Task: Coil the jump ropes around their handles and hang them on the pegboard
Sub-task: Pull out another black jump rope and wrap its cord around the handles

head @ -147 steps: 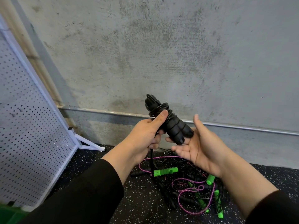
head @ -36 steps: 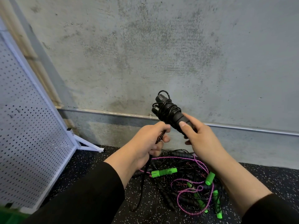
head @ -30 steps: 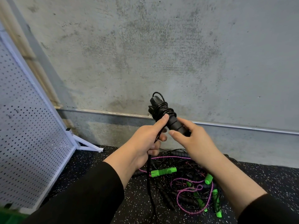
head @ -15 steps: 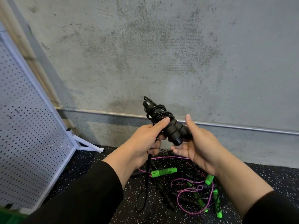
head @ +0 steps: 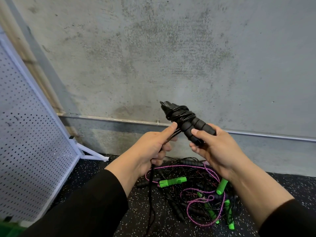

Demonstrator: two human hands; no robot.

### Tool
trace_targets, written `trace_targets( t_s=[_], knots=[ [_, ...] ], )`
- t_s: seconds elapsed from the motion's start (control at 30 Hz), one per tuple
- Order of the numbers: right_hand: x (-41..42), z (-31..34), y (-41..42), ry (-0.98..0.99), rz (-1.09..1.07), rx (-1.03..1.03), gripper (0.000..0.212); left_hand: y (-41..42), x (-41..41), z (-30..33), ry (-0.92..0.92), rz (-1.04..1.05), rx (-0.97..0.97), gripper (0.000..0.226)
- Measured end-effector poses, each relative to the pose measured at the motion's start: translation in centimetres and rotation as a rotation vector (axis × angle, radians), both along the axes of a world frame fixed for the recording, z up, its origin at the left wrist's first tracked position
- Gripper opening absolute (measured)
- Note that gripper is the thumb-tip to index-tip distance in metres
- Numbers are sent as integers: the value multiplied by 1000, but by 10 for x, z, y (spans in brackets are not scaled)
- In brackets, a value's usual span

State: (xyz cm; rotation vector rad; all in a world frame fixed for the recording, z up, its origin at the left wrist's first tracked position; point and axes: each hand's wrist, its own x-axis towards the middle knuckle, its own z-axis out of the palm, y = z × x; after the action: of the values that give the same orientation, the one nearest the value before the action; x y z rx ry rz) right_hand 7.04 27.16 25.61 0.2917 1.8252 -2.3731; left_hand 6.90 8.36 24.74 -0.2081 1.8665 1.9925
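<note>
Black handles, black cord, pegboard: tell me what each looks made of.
Black handles: likely soft matte foam, shown by the ribbed, cushiony segments that the right hand grips.
Black cord: glossy, probably plastic-coated; highlights glint on the wound turns. The left hand pinches its free length.
Pegboard: white, regularly perforated sheet in a white frame, seemingly painted metal, though that stays uncertain.

Matt ribbed foam black handles [head: 193, 128] wearing glossy black cord [head: 179, 115], rough mottled concrete wall [head: 171, 57], speckled rubber floor [head: 140, 202], white perforated metal pegboard [head: 25, 151], glossy green plastic handle [head: 171, 181]
</note>
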Motion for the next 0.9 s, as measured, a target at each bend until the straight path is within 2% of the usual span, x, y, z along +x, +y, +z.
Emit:
trace_targets(
  t_s=[0.1,0.23,0.4,0.47,0.67,0.77,0.9],
  knots=[
    [-3,-4,8,30,-56,101,26,-3,-1,2,-35,33,27,74],
    [-2,-7,5,103,-25,249,27,-1,0,5,-42,83,103,75],
    [-3,-11,-5,298,-38,705,29,4,2,3,-42,130,127,62],
    [-1,-14,-8,353,-6,785,30,4,3,3,-45,147,138,60],
    [6,-12,-11,431,134,877,36,2,4,1,-34,183,114,61],
    [11,-9,-15,437,167,813,27,2,3,1,-27,193,107,54],
    [11,-13,-16,437,137,836,13,1,3,2,-19,187,100,57]
  ],
)
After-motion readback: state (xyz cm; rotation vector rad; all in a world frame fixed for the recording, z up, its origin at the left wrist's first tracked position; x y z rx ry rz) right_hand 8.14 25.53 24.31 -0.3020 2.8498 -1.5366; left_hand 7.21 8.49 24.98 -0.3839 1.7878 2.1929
